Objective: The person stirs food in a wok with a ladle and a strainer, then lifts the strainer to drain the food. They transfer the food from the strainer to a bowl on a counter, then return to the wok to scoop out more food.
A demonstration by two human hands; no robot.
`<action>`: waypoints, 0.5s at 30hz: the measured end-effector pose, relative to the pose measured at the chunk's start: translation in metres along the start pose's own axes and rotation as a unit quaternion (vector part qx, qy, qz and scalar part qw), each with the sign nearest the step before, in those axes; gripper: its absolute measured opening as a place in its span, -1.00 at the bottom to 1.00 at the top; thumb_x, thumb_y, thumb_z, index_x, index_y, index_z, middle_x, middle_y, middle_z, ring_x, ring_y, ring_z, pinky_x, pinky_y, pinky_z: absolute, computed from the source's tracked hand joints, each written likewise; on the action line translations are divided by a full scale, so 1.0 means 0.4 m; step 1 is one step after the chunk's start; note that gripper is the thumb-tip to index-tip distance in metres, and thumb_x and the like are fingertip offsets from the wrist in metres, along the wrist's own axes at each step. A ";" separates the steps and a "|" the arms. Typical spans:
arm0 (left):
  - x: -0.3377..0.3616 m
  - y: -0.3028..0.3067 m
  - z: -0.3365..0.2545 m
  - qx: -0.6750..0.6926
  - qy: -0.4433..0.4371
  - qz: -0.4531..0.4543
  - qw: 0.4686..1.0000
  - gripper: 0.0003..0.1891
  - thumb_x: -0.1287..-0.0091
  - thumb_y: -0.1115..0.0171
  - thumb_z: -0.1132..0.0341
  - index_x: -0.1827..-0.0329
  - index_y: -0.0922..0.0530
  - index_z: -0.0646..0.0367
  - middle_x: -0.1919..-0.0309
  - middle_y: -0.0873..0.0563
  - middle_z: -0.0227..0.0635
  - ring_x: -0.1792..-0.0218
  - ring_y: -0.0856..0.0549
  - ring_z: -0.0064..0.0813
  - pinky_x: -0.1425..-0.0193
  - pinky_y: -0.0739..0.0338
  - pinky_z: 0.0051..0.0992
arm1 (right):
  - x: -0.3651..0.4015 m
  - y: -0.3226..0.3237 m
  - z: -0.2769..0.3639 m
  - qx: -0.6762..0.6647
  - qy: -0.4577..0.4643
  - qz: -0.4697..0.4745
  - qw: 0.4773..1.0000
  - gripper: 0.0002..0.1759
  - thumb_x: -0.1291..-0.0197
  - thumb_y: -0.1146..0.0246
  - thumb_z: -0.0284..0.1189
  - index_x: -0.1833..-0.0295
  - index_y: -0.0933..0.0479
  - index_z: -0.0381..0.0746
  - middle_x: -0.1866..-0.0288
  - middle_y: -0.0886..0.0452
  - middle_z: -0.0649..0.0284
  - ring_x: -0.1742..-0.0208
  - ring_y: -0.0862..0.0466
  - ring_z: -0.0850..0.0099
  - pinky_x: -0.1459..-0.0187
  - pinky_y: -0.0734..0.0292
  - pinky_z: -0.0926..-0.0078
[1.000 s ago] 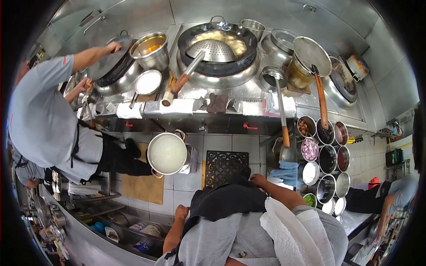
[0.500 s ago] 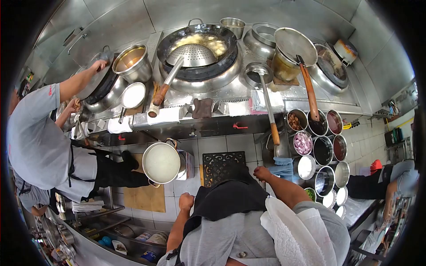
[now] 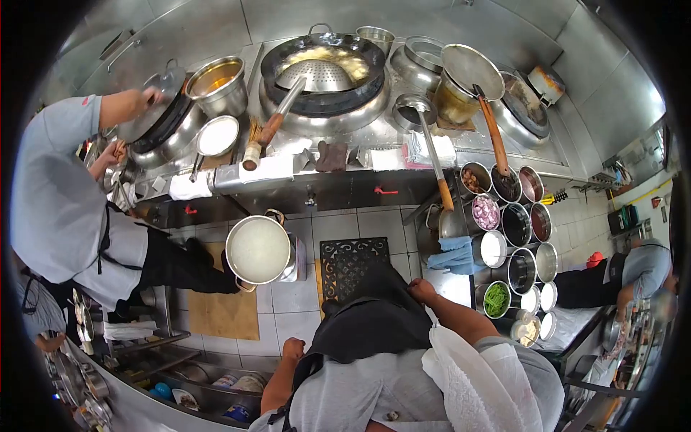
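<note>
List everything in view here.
large black wok: one, black, top centre of the range
perforated steel skimmer: one, silver, resting in the wok
round steel pot of amber liquid: one, silver, left of the wok
big steel pot of white liquid: one, silver, on the floor
round steel ingredient tubs: a dozen or more, silver, clustered at right
wooden-handled steel ladle: one, silver and brown, between range and tubs
blue cloth: one, blue, below the ladle's handle end
black patterned floor mat: one, black, on the floor
co-worker in a grey shirt: one, grey, at left
white towel: one, white, on the person's shoulder
left hand: one, fisted, beside the black apron
right hand: one, grip unclear, nearest the blue cloth
</note>
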State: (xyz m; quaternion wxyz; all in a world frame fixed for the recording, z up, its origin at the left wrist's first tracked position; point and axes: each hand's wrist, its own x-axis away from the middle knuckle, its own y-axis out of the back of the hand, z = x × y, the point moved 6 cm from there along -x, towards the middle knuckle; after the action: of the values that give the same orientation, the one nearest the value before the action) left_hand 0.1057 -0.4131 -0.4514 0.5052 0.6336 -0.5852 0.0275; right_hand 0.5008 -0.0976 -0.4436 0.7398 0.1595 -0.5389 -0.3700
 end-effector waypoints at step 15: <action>0.034 -0.027 -0.049 0.270 0.129 0.006 0.954 -0.89 -0.27 -0.21 0.41 0.23 -0.62 0.24 0.53 -0.65 -0.20 0.59 -0.64 -0.33 0.57 -0.57 -0.30 | -0.060 -0.073 0.070 0.090 0.110 0.072 0.987 -0.53 -0.11 -0.33 -0.04 -0.02 -0.71 -0.13 -0.07 -0.75 0.14 -0.10 -0.72 0.11 -0.18 -0.59 0.26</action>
State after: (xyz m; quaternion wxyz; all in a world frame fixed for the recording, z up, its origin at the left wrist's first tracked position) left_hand 0.1294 -0.4118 -0.4398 0.3863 0.7341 -0.4892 0.2692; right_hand 0.4607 -0.0954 -0.4680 0.8018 0.2260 -0.4953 -0.2465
